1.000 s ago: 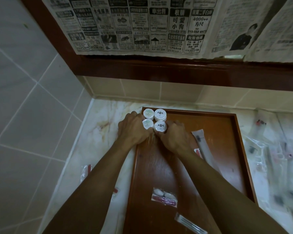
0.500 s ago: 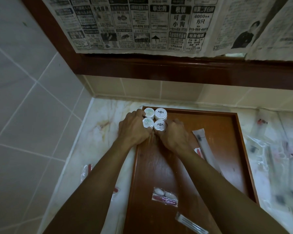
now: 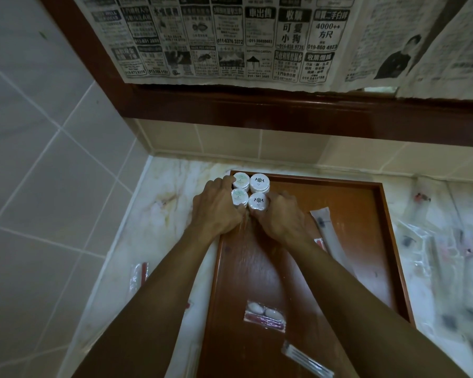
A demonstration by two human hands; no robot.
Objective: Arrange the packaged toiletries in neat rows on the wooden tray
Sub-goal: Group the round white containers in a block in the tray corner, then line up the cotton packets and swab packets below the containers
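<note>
A wooden tray (image 3: 366, 214) lies on the marble counter. In its far left corner stand several small round white packs in a square: two green-printed ones (image 3: 241, 180) on the left, two black-printed ones (image 3: 259, 182) on the right. My left hand (image 3: 216, 211) curls around the near green pack (image 3: 239, 197). My right hand (image 3: 280, 216) grips the near black pack (image 3: 258, 201). On the tray also lie a long clear sachet (image 3: 327, 230), a cotton-pad packet (image 3: 265, 316) and a thin wrapped packet (image 3: 306, 360).
More clear wrapped toiletries (image 3: 434, 246) are scattered on the counter right of the tray. A red-striped packet (image 3: 138, 274) lies on the counter at the left. Tiled walls close off the left and back; newspaper (image 3: 230, 36) hangs above a dark wooden ledge.
Both hands have pushed the two near packs slightly away from me, tight against the two far ones in the tray's corner.
</note>
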